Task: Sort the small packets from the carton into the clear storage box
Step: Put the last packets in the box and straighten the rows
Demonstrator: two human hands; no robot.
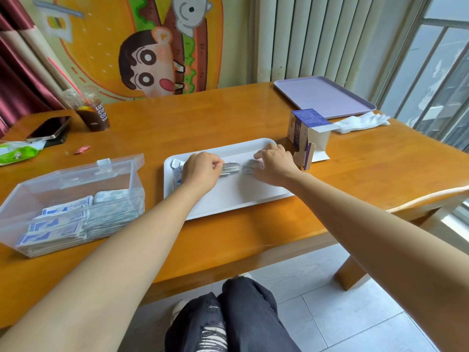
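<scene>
A loose stack could fan out and spill on the way to the box (76, 179) at the left edge of the desk (253, 118). On the tray (228, 199), the left grip (200, 168) pinches some packets (229, 169). The right grip (275, 162) rests bent fingers on another pile (250, 167), hold unclear. The carton (308, 128) stands by the tray's far right corner.

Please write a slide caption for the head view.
Left hand pinches, right hand touches packets on a white tray between open carton and clear storage box.
</scene>
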